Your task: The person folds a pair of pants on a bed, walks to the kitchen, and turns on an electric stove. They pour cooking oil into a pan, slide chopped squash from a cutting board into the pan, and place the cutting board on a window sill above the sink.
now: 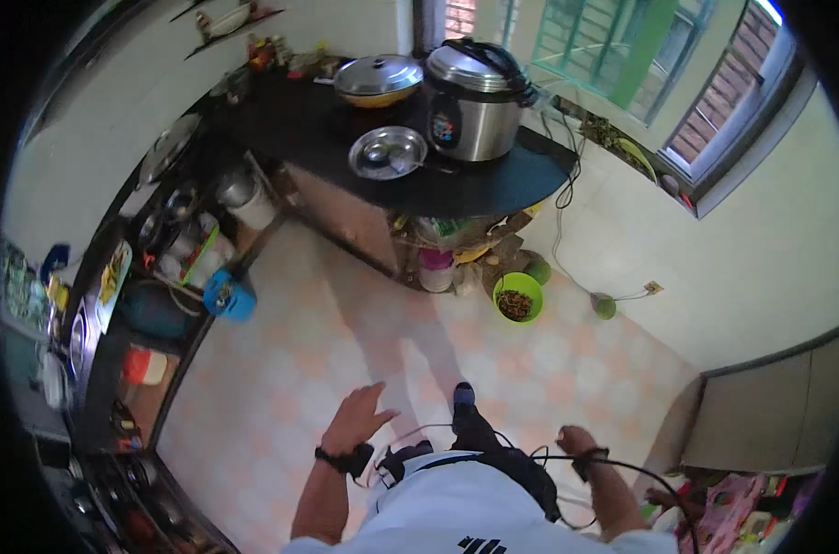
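Note:
My left hand (357, 420) hangs over the tiled floor in front of my body, fingers stretched and thumb apart, holding nothing. My right hand (578, 440) is lower right, its fingers curled in loosely; nothing shows in it. A dark cable (627, 464) runs across by my right wrist. Both hands are well away from the counter. On the black counter (290, 120) ahead stand a steel electric pressure cooker (479, 115), a lidded pan (379, 81) and a steel plate (387, 153) with small items on it that I cannot make out.
A green bowl (518, 298) of brown pieces sits on the floor by the counter's end. Along the left, low shelves hold a blue bucket (228, 297) and several vessels. At right stands a grey cabinet (761, 411), with pink plastic bags (729, 512) below it.

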`<act>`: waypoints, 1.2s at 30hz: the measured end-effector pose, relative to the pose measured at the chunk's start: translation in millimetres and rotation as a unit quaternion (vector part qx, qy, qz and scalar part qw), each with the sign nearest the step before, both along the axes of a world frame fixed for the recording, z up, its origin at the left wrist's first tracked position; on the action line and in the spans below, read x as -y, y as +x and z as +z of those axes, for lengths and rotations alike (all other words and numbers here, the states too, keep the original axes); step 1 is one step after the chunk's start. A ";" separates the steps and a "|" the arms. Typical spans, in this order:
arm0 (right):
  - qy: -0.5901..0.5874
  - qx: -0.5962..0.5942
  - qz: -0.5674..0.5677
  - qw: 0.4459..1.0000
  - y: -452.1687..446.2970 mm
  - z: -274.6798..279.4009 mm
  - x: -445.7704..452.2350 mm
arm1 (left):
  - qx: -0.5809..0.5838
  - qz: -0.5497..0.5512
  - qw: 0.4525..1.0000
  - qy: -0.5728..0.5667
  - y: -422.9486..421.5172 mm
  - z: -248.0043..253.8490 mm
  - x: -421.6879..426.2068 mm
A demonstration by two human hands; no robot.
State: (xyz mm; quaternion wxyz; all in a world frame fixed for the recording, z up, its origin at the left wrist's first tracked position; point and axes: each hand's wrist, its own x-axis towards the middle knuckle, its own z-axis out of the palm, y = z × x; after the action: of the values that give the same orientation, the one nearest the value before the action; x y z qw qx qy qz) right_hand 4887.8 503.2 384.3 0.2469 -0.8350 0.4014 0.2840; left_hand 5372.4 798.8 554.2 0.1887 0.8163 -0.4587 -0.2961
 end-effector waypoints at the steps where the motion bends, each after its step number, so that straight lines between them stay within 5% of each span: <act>1: -0.026 0.035 0.020 0.999 23.7 -3.8 26.4 | -0.006 0.032 0.999 0.004 7.7 4.7 -3.2; 8: -0.072 0.159 0.217 0.960 280.3 56.2 158.3 | -0.011 0.244 0.970 0.020 45.0 -6.1 -11.1; 11: -0.058 0.299 0.182 0.935 381.5 86.6 172.0 | -0.065 0.289 0.955 0.014 64.8 -10.9 -6.2; 16: -0.018 0.284 0.160 0.945 487.6 99.2 174.0 | -0.065 0.282 0.957 0.008 150.2 -20.4 12.8; 19: -0.048 0.265 0.145 0.952 496.6 80.9 186.4 | -0.023 0.256 0.966 -0.017 219.3 -31.8 32.4; 23: -0.108 0.250 0.118 0.955 468.6 56.0 222.4 | -0.111 0.213 0.969 -0.057 297.9 -25.9 88.0; 25: -0.097 0.220 0.033 0.970 466.3 101.5 233.9 | -0.187 0.203 0.958 -0.081 333.0 -48.0 123.4; 28: -0.154 0.210 0.040 0.965 422.6 89.2 292.4 | -0.352 0.249 0.893 -0.130 356.5 -37.2 190.3; 29: -0.142 0.159 -0.048 0.976 416.2 100.5 305.0 | -0.417 0.255 0.861 -0.141 360.4 -32.8 216.0; 36: -0.233 0.246 -0.095 0.936 390.2 147.6 442.5 | -0.476 0.372 0.772 -0.200 351.1 -60.7 325.6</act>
State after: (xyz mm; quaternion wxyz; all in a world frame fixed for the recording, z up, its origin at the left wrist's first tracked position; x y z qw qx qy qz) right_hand 5278.0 60.7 531.9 0.1624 -0.8708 0.4606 -0.0567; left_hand 5723.5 473.2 493.4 0.6369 0.6219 -0.0199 -0.4551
